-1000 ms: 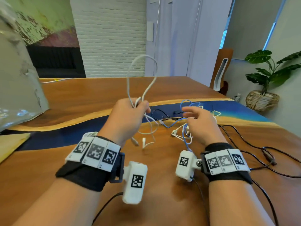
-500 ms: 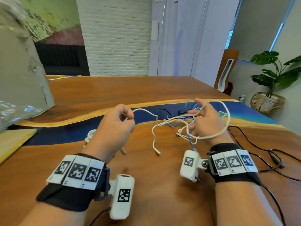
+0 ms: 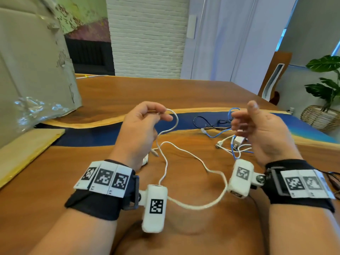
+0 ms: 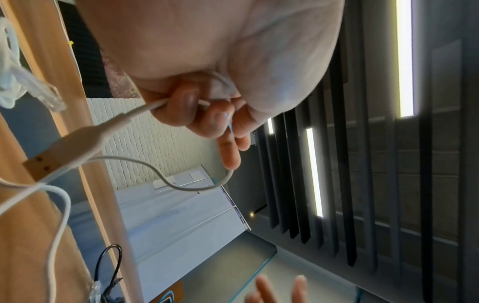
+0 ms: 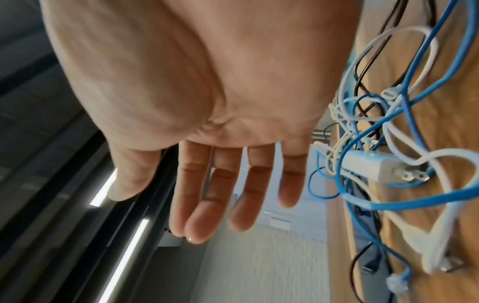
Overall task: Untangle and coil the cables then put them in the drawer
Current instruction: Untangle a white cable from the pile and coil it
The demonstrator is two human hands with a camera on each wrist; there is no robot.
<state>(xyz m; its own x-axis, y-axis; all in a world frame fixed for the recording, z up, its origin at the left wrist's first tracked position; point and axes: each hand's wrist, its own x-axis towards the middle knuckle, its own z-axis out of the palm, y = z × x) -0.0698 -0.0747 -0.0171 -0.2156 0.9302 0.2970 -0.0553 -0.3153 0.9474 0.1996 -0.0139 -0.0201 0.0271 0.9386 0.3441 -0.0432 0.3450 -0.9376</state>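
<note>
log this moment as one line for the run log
left hand: pinches white cable | right hand: open, holds nothing | blue cable: tangled on table | drawer: not seen

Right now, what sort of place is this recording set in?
Probably an office or meeting room: a long wood table with a blue strip, a white brick wall, and a potted plant in a basket.

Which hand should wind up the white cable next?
Probably the right hand: it is open and holds nothing, near the slack. The left hand already pinches the white cable, so it can anchor the coil.
</note>
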